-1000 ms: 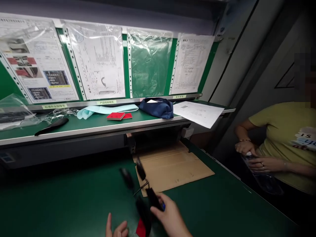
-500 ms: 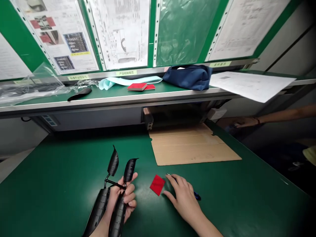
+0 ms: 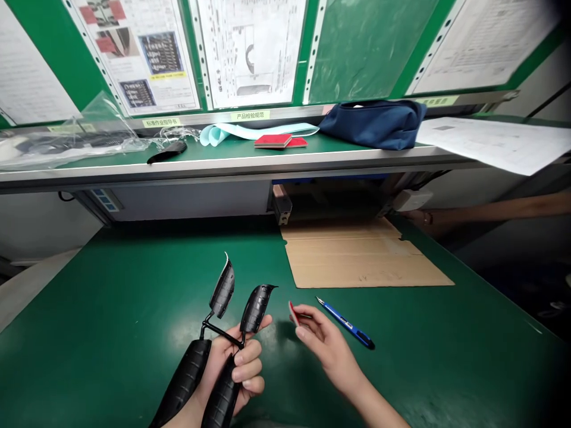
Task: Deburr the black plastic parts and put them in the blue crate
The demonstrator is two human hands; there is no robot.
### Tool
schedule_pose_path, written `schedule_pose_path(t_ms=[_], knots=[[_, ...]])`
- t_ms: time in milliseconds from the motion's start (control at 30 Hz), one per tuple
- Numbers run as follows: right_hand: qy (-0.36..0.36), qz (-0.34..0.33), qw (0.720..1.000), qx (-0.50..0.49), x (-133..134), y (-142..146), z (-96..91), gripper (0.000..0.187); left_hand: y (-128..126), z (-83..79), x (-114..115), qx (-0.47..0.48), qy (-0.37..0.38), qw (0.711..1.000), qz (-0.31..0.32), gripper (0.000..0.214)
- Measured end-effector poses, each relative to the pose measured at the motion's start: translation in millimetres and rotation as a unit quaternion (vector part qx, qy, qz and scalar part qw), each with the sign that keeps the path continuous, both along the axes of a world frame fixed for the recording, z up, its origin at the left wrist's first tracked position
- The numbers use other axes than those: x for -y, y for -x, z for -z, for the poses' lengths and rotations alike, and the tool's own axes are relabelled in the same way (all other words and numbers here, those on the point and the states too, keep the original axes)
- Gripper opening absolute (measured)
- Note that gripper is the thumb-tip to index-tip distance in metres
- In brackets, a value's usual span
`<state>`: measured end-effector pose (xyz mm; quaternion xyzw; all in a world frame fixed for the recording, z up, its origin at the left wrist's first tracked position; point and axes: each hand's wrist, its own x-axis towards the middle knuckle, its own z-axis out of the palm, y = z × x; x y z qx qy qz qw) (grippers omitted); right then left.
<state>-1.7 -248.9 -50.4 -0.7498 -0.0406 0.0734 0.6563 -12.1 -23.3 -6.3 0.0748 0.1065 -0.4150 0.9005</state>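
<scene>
My left hand (image 3: 238, 359) is closed around a black moulded plastic part (image 3: 223, 333), two pairs of ribbed curved pieces joined by thin runners, held upright above the green table (image 3: 111, 309). My right hand (image 3: 323, 342) pinches a small red pad (image 3: 292, 311) edge-on, lifted just off the table, right of the black part. A blue craft knife (image 3: 345, 323) lies on the table beside my right hand, its blade pointing away from me.
A flat cardboard sheet (image 3: 363, 261) lies ahead on the table. The shelf (image 3: 223, 163) above carries a navy pouch (image 3: 372, 123), red pads (image 3: 279, 141), a black part (image 3: 167, 152), plastic bags and paper. Another person's arm (image 3: 499, 211) reaches in at right.
My right hand picked the red pad off the table and lifted it; the blue knife now lies uncovered. The view tilted down and the other person's arm stays low at right.
</scene>
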Motion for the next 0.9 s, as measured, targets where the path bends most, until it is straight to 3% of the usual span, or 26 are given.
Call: schedule_pose_path(t_ms=[67,133,167,200,267,367,433,533,900], knots=[[-0.132,-0.001,0.991,-0.028,-7.1,9.0,-22.7,0.034,1.6,0.1,0.9,0.002,-0.010,1.000,0.006,0.045],[-0.174,-0.009,0.984,-0.023,-13.4,17.2,-41.1,0.035,3.4,1.9,3.2,0.005,-0.020,1.000,0.013,0.039],[-0.161,-0.014,0.987,-0.006,-15.9,20.6,-47.9,0.035,4.0,3.7,4.8,0.011,-0.025,0.999,0.016,0.034],[-0.121,-0.019,0.992,0.022,-18.0,23.5,-53.0,0.036,4.4,6.0,6.3,0.022,-0.036,0.999,0.025,0.033],[0.025,-0.027,0.994,0.103,-21.6,27.5,-59.1,0.038,4.1,11.7,9.1,0.054,-0.067,0.995,0.039,0.039],[0.248,-0.047,0.938,0.239,-27.7,29.7,-61.7,0.041,2.7,18.3,10.5,0.083,-0.131,0.986,0.055,0.034],[0.316,-0.090,0.894,0.304,-32.1,29.1,-61.5,0.043,2.2,19.1,9.2,0.069,-0.181,0.979,0.064,0.027],[0.349,-0.132,0.864,0.339,-36.3,25.9,-60.3,0.040,2.6,16.0,5.4,0.052,-0.228,0.969,0.076,0.028],[0.366,-0.139,0.862,0.323,-37.3,16.8,-59.6,0.042,-0.5,15.4,-0.7,0.073,-0.261,0.960,0.071,0.027]])
